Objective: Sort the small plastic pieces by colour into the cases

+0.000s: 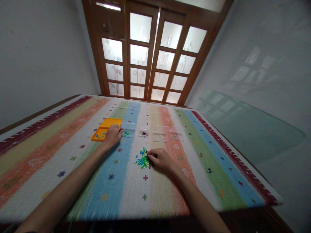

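My left hand [113, 136] reaches between an orange box [111, 122] and a clear box [131, 125] holding a few green pieces [126, 133]. Its fingertips are pinched at the clear box's left edge; whatever they hold is too small to make out. Blue pieces [97, 136] lie in the orange box, which has its lid laid back. My right hand [160, 158] is at the right side of a pile of small green, blue, yellow and dark pieces [143, 161]. Thumb and finger are closed together there, and what is between them cannot be told.
A small clear box with dark pieces [143, 133] stands in the middle of the row. Right of it are two more clear boxes, one [159, 139] with a few pale pieces and another [176, 137]. A striped tablecloth [116, 194] covers the table.
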Tool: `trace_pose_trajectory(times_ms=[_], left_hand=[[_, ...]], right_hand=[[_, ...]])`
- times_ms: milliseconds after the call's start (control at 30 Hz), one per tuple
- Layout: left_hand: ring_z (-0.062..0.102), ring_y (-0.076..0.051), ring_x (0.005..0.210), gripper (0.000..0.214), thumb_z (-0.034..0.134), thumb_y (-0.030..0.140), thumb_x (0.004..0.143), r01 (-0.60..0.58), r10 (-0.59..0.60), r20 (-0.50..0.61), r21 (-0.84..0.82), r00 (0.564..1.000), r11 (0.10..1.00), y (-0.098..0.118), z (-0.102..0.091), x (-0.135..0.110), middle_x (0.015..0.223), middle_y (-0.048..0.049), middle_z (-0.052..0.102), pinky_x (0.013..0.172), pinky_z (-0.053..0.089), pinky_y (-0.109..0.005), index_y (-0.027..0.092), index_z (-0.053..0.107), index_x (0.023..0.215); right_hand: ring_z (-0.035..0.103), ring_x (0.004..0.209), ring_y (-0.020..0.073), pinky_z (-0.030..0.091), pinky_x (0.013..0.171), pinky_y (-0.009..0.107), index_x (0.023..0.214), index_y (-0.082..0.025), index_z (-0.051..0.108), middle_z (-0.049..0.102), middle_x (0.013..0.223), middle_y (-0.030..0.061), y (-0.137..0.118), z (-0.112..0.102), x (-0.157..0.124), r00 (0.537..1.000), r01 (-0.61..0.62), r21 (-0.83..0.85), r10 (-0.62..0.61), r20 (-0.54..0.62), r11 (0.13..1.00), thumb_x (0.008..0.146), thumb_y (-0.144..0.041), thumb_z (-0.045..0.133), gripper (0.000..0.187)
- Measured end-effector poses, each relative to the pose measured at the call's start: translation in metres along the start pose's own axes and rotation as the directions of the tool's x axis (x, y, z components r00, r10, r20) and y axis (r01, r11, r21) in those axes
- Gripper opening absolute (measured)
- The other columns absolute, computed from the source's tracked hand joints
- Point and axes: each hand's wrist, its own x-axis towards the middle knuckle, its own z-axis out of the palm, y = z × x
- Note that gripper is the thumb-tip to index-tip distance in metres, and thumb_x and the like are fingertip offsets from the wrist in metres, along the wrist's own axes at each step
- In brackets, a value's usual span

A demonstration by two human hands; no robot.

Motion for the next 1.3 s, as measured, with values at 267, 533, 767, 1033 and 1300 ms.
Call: trace_pose_trajectory(times_ms=[267, 533, 767, 1033, 1300], left_hand=[[0.056, -0.03, 0.097, 0.028, 0.049, 0.025, 0.094, -0.041, 0.039, 0.028, 0.082, 0.999, 0.996, 0.002, 0.008, 0.005, 0.091, -0.0127, 0.062, 0.087, 0.047, -0.041, 0.017, 0.075, 0.088], [0.057, -0.026, 0.099, 0.029, 0.044, 0.024, 0.094, -0.153, 0.136, -0.102, -0.182, 0.985, 0.971, 0.002, -0.003, -0.017, 0.097, -0.0099, 0.063, 0.093, 0.049, -0.041, 0.017, 0.071, 0.103], [0.061, -0.02, 0.093, 0.019, 0.058, 0.031, 0.093, -0.402, 0.503, 0.078, -0.503, 0.861, 0.765, 0.059, -0.011, -0.06, 0.097, -0.0058, 0.063, 0.088, 0.05, -0.032, 0.019, 0.071, 0.099], [0.059, -0.018, 0.085, 0.01, 0.063, 0.024, 0.09, -0.363, 0.519, 0.168, -0.537, 0.838, 0.761, 0.086, 0.009, -0.078, 0.088, -0.0035, 0.059, 0.08, 0.047, -0.028, 0.019, 0.072, 0.092], [0.061, -0.019, 0.091, 0.018, 0.054, 0.024, 0.097, -0.304, 0.48, 0.16, -0.593, 0.863, 0.745, 0.085, 0.006, -0.079, 0.093, -0.0053, 0.064, 0.085, 0.048, -0.03, 0.019, 0.071, 0.098]], right_hand=[[0.074, 0.081, 0.0186, 0.052, 0.077, 0.027, 0.1, -0.02, 0.079, 0.08, 0.094, 0.0066, 0.002, 0.002, 0.0, 1.0, 0.014, -0.033, -0.014, -0.007, 0.999, 0.092, -0.018, 0.058, 0.023], [0.074, 0.082, 0.0196, 0.052, 0.077, 0.028, 0.1, -0.019, 0.079, 0.08, 0.094, 0.0075, 0.002, 0.001, 0.0, 1.0, 0.023, -0.065, -0.023, 0.001, 0.998, 0.092, -0.017, 0.057, 0.024], [0.072, 0.078, 0.0176, 0.05, 0.074, 0.026, 0.098, -0.019, 0.079, 0.08, 0.092, 0.0066, 0.001, 0.001, 0.0, 1.0, 0.024, -0.049, -0.024, -0.003, 0.999, 0.091, -0.017, 0.057, 0.023], [0.07, 0.072, 0.0164, 0.047, 0.07, 0.024, 0.096, -0.018, 0.079, 0.079, 0.085, 0.0061, 0.002, 0.001, 0.0, 1.0, 0.016, -0.04, -0.016, -0.014, 0.999, 0.089, -0.015, 0.057, 0.024], [0.069, 0.07, 0.0159, 0.047, 0.069, 0.024, 0.095, -0.017, 0.079, 0.079, 0.084, 0.0064, 0.0, 0.001, -0.001, 1.0, 0.016, -0.034, -0.017, -0.025, 0.999, 0.09, -0.016, 0.057, 0.022]])
